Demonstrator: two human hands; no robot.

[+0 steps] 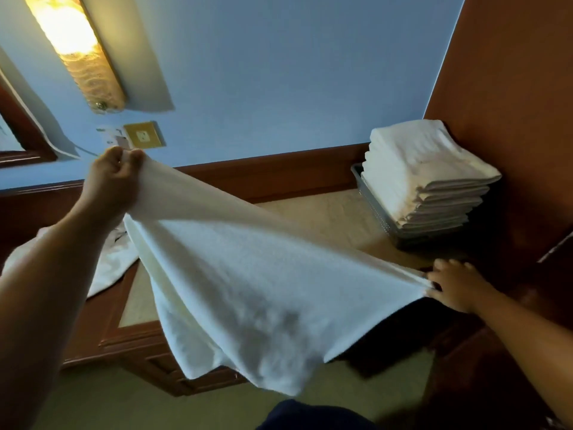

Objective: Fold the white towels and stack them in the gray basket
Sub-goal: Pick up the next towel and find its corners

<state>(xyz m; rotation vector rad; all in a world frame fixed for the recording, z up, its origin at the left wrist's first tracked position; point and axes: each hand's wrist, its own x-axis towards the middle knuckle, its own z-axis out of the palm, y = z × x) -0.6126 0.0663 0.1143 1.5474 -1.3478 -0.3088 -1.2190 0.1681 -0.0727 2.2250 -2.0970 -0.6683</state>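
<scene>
A white towel (248, 274) is stretched in the air between my two hands, its lower edge hanging over the desk's front. My left hand (111, 178) is raised high at the left and grips one top corner. My right hand (455, 283) pinches the other top corner low at the right, near the desk surface. The gray basket (375, 209) stands at the back right of the desk. It holds a tall stack of folded white towels (424, 172) that rises well above its rim.
The wooden desk with a beige top (325, 215) runs along a blue wall. A loose heap of white cloth (108, 259) lies at its left end. A brown wooden panel (511, 88) stands at the right. A wall lamp (74, 48) and a socket (144, 135) are on the wall.
</scene>
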